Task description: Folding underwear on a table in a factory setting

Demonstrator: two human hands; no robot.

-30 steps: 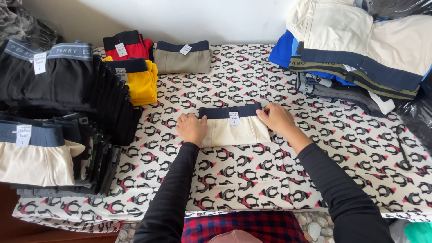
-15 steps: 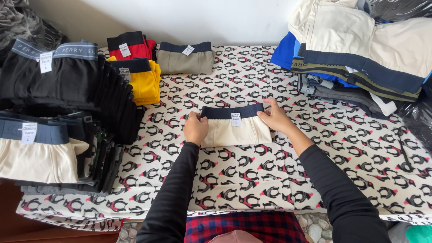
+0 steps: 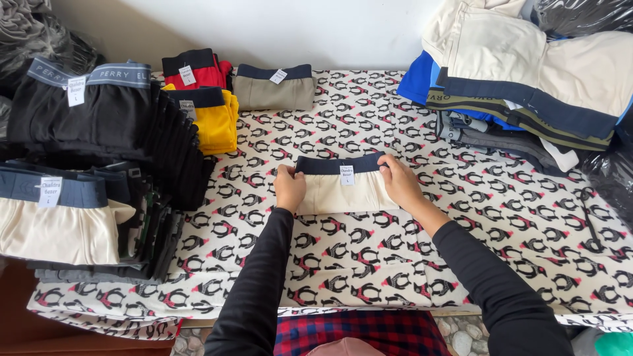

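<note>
1. Nearest the camera: black sleeves reaching forward over a red-and-blue plaid garment (image 3: 359,333) at the bottom edge.
2. On the penguin-print cloth (image 3: 369,264), centre: folded cream underwear with navy waistband (image 3: 339,186), lying flat, white tag on the band.
3. Left hand (image 3: 290,188) pinching the left edge of the folded piece, fingers curled over the waistband corner.
4. Right hand (image 3: 400,181) gripping the right edge, thumb under, fingers over the band end.
5. At the left, near side: low stack topped by a cream pair with blue-grey waistband (image 3: 56,221), dark folded pieces beneath.
6. Behind that: tall stack of black underwear with grey bands (image 3: 105,122), leaning a little toward the centre.
7. Further back, left of centre: yellow folded stack (image 3: 214,118), red pair (image 3: 198,69) just behind it, touching.
8. Beside the red pair: single olive-tan piece with navy band (image 3: 275,89), set flat near the wall.
9. At the far right: loose heap of unfolded garments (image 3: 521,72), cream, blue, olive and grey, overhanging the cloth.
10. Right edge: dark plastic bag (image 3: 610,175) against the heap.
</note>
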